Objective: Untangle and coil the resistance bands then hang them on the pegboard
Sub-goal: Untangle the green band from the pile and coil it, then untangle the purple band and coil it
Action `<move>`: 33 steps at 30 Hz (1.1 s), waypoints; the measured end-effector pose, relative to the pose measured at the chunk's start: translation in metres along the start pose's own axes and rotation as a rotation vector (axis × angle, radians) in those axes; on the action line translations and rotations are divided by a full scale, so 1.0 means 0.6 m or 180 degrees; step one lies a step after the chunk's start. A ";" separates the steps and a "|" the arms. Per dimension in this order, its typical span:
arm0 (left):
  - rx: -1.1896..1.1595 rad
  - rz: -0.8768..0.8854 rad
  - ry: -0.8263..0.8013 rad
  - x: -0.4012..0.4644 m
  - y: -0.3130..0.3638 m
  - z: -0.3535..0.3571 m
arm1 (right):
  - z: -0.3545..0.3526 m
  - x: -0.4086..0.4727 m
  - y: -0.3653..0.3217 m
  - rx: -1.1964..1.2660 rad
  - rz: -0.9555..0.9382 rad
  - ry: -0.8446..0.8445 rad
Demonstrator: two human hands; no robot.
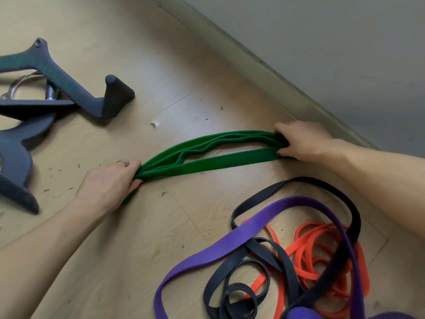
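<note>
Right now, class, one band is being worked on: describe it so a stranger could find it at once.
Start at the skirting board along the wall; just in front of it the green band lies folded in several layers on the wooden floor. The left hand and right hand grip its ends. It is separate from the tangled purple, black and orange bands.
</note>
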State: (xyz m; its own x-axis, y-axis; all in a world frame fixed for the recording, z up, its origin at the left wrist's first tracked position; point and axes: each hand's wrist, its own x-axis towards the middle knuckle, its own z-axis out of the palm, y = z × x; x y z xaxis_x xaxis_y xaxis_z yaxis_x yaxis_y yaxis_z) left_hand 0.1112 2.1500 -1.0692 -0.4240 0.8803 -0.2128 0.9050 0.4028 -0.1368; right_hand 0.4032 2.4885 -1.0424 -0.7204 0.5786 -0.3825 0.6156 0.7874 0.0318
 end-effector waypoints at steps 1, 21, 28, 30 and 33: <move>0.0006 0.0059 0.0025 -0.001 -0.004 0.001 | 0.001 -0.003 0.002 0.0010 -0.0050 0.0004; -0.0312 -0.0219 -0.0212 0.083 0.114 -0.074 | 0.002 0.031 -0.035 -0.0027 0.0192 -0.0078; -0.0535 0.0037 -0.0277 0.119 0.162 -0.079 | -0.003 0.053 -0.102 0.0074 -0.0580 0.0229; -0.0477 0.0036 -0.0226 0.126 0.167 -0.077 | -0.002 0.061 -0.120 0.0004 -0.0591 0.0307; -0.0344 0.0082 -0.0062 0.134 0.169 -0.076 | -0.002 0.067 -0.130 -0.0028 -0.0560 0.0501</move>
State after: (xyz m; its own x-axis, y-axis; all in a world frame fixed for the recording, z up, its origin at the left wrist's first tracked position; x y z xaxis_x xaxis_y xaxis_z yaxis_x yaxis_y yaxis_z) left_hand 0.1706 2.2730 -1.0563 -0.4001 0.8862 -0.2337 0.9137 0.4056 -0.0260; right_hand 0.3258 2.4505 -1.0590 -0.8577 0.4577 -0.2343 0.4738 0.8805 -0.0143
